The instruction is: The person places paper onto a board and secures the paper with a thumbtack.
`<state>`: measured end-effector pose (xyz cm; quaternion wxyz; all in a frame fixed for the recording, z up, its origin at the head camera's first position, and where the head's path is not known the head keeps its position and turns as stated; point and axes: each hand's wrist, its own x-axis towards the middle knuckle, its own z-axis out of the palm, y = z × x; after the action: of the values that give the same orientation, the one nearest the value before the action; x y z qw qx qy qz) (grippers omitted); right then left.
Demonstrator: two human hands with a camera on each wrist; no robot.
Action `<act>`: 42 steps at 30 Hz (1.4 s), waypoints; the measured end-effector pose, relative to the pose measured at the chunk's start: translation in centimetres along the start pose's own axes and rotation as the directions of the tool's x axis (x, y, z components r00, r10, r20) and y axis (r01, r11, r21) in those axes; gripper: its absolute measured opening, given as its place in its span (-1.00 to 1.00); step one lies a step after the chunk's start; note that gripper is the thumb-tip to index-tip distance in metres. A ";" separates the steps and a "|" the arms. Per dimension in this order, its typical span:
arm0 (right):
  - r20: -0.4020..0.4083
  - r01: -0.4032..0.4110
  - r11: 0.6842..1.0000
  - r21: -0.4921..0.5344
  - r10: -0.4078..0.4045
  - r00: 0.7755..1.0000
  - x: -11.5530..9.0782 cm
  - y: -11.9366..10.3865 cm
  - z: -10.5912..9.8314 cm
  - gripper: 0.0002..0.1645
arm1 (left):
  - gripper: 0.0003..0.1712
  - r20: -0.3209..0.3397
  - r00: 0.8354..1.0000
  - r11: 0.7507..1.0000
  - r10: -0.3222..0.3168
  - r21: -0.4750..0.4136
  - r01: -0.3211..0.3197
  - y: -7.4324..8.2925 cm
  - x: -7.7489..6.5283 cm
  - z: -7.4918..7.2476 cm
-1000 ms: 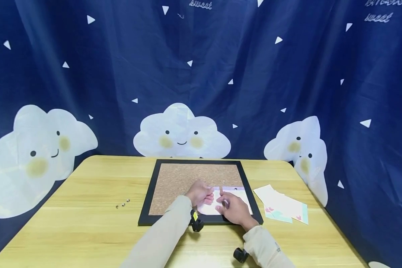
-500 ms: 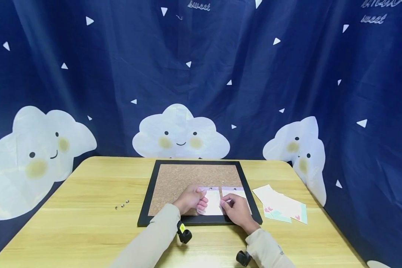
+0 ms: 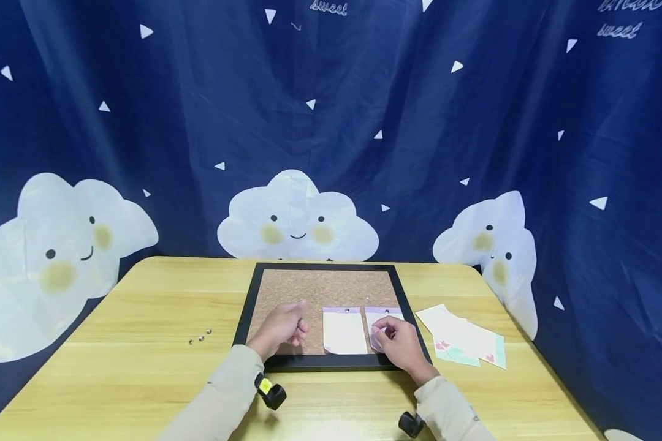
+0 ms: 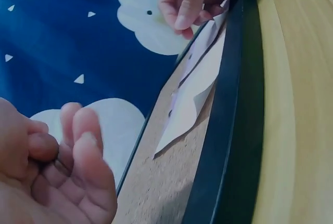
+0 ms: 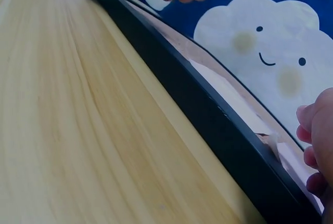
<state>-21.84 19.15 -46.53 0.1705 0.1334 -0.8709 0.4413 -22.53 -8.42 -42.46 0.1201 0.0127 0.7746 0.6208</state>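
Note:
Two white paper sheets with purple top strips lie side by side on a black-framed cork board [image 3: 303, 285]. A small metallic pin sits in the strip of the left sheet [image 3: 344, 334], and another in that of the right sheet [image 3: 371, 315]. My left hand [image 3: 281, 327] hovers over the cork left of the sheets; its fingers [image 4: 88, 156] are loosely bent around nothing visible. Over the right sheet, partly covering it, is my right hand [image 3: 398, 343], its fingers relaxed with nothing visible between them. The left sheet's lower corner curls up in the left wrist view.
Several white cards [image 3: 463, 335] with pink and mint prints lie overlapping on the wooden table [image 3: 116, 380], right of the board. Three small metallic pins [image 3: 201, 338] lie left of it. A blue curtain [image 3: 331, 135] with clouds hangs behind.
My left hand has drawn away leftward from the sheets, uncovering the left one. My right hand has shifted slightly right, off the gap between the sheets.

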 end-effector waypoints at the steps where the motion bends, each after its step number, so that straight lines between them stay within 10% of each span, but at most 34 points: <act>1: -0.008 -0.004 1.000 -0.003 0.004 1.000 0.0 0.1 -0.1 -0.86 | -0.43 -0.006 1.000 1.000 0.008 -0.010 -0.008 -0.1 -0.2 -0.3; 23: -0.165 -0.126 0.986 -0.108 0.107 0.980 1.2 3.0 -5.4 -0.93 | -0.79 -0.148 0.985 0.992 0.093 0.097 -0.080 -0.6 -5.4 -4.5; 42: -0.098 -0.281 0.922 -0.266 0.264 0.959 1.0 5.8 -10.9 -0.70 | -0.65 -0.216 0.974 0.982 0.068 0.188 -0.026 -1.2 -9.0 -6.7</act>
<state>-23.01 31.28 -44.24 0.1507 -0.0276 -0.9285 0.3383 -15.03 -16.65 -40.79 0.0167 -0.0271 0.8366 0.5469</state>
